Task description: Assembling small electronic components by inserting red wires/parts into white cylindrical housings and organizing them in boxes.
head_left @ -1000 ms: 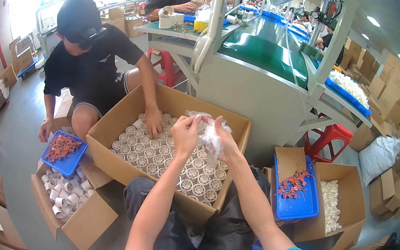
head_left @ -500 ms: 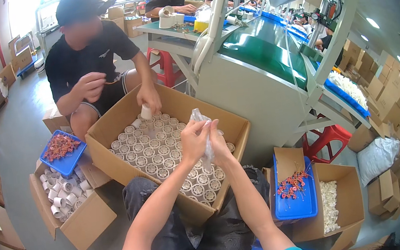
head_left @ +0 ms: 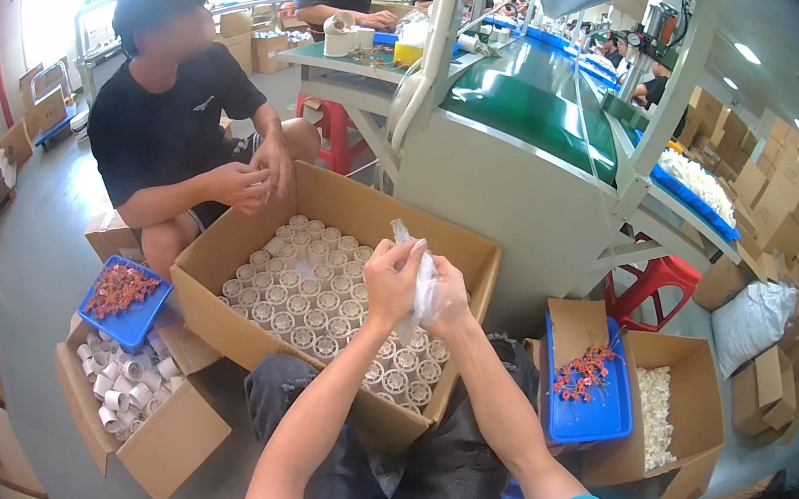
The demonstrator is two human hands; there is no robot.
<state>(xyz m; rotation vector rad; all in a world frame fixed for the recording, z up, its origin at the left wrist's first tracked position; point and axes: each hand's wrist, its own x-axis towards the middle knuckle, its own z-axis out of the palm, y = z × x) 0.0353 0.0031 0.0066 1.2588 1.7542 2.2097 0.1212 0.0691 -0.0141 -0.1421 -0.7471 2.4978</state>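
Note:
A crumpled clear plastic bag (head_left: 422, 292) is gripped between my two hands above a large cardboard box. My left hand (head_left: 392, 283) pinches the bag's upper part, fingers closed. My right hand (head_left: 446, 296) is closed around the bag's other side. Under them, the cardboard box (head_left: 237, 316) stands open in front of my knees. Rows of round white plastic parts (head_left: 309, 287) with slotted tops fill its bottom, standing upright. Some of the rows on the right are hidden behind my hands and forearms.
Across the box a co-worker (head_left: 182, 127) sits with both hands together. At left, a blue tray (head_left: 131, 330) of red-and-copper pieces rests by a box of white cylinders (head_left: 125, 387). At right are another blue tray (head_left: 593, 416), a box of small white pieces (head_left: 683, 369) and a green conveyor (head_left: 528, 111).
My right hand has shifted slightly lower and turned around the bag. The co-worker's hand has left the white part in the box, and both their hands have come together near the knee.

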